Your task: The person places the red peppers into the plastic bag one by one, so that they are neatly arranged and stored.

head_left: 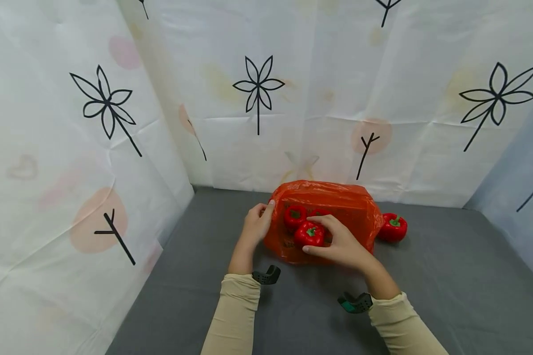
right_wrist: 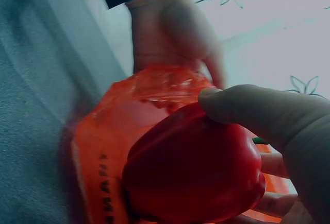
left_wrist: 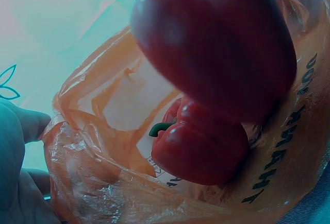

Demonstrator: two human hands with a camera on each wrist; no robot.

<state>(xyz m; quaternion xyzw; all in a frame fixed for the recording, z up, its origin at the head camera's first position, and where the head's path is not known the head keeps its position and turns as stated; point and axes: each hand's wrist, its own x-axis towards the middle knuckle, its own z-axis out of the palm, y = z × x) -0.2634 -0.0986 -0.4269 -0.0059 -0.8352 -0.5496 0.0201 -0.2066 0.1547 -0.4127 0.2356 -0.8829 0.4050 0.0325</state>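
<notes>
An orange plastic bag [head_left: 351, 207] lies on its side with its mouth spread toward me. My left hand [head_left: 255, 224] pinches the left edge of that mouth between thumb and fingers. In my right hand [head_left: 342, 245] is a red bell pepper [head_left: 309, 234], gripped between thumb and fingers at the bag's opening. Behind it, inside the bag, sits another red pepper [head_left: 295, 216], its green stem showing; a further pepper [head_left: 321, 212] is mostly hidden. The left wrist view shows the held pepper [left_wrist: 216, 44] above a pepper [left_wrist: 201, 144] lying in the bag.
One more red bell pepper [head_left: 393, 228] lies on the grey tabletop [head_left: 444, 266], just right of the bag. White patterned cloth [head_left: 320, 143] hangs behind and along both sides of the table.
</notes>
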